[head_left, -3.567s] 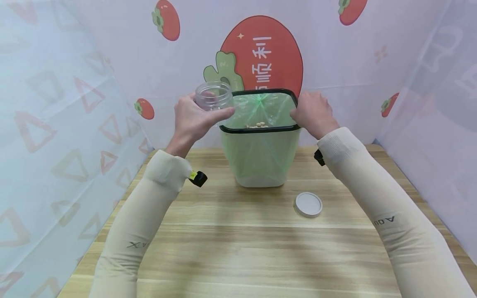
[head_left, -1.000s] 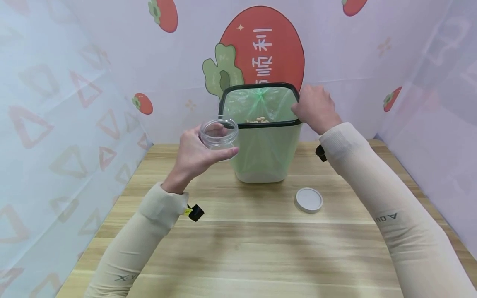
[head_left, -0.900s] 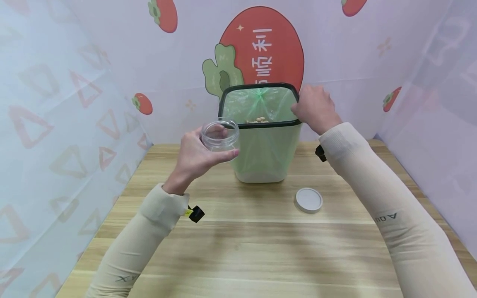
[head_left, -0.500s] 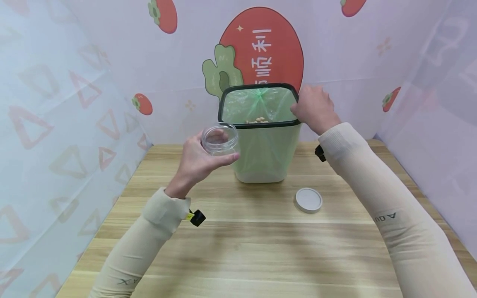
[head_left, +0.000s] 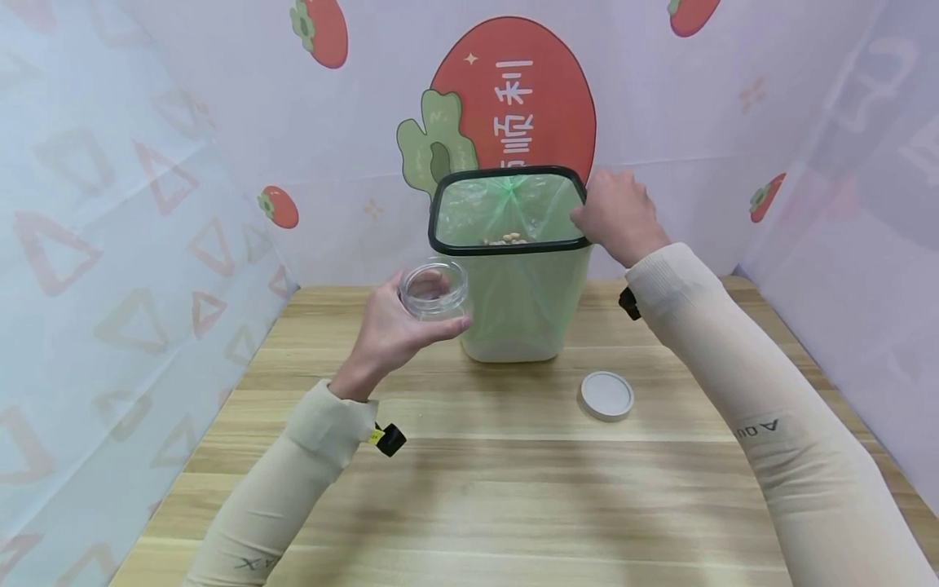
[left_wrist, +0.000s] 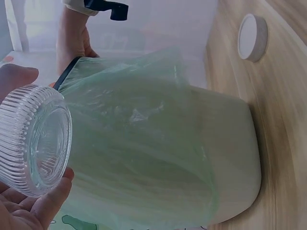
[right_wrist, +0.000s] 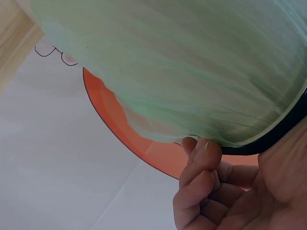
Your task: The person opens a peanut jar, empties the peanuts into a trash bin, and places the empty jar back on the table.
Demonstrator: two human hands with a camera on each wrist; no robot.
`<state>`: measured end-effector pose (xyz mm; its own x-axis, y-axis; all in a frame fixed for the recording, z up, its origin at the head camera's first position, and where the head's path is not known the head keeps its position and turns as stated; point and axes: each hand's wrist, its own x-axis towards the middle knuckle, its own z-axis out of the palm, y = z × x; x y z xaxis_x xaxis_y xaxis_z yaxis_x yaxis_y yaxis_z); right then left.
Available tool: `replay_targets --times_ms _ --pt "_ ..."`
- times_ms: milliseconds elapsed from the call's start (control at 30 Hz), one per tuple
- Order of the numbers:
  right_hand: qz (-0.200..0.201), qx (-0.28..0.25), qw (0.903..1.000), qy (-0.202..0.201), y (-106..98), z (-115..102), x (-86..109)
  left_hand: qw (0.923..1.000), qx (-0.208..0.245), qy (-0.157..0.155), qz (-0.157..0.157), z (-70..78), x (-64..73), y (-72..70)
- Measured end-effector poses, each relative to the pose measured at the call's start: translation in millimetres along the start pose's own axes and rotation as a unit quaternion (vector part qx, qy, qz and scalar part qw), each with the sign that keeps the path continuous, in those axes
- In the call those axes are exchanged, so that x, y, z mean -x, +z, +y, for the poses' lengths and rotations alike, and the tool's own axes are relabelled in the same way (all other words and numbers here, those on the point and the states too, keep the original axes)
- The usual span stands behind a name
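In the head view my left hand grips a clear jar, upright and lidless, just in front of the bin's left side and below its rim. The left wrist view shows the ribbed wall and round base of this jar, with nothing visible inside. My right hand holds the right rim of a pale waste bin with a black rim. A thin green bag lines the bin and folds over its outside, beside the curled fingers. Several pale nuts or beans show inside.
A round white lid lies on the wooden table, in front of the bin and to its right. Behind the table hangs a printed cloth wall, with more cloth walls at the left and right sides.
My left hand has brought the jar down from beside the bin's rim to a lower spot, slightly right and nearer me. The right hand has kept its hold on the rim.
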<state>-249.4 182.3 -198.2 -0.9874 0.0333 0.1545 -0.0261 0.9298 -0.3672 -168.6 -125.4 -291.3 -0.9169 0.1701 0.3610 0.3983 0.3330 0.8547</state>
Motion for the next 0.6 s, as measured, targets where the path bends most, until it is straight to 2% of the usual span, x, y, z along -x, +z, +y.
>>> replay_targets --times_ms 600 --pt "0.003 0.003 1.0 -0.006 0 1 0.0 0.9993 -0.004 -0.012 -0.035 -13.6 7.9 12.7"
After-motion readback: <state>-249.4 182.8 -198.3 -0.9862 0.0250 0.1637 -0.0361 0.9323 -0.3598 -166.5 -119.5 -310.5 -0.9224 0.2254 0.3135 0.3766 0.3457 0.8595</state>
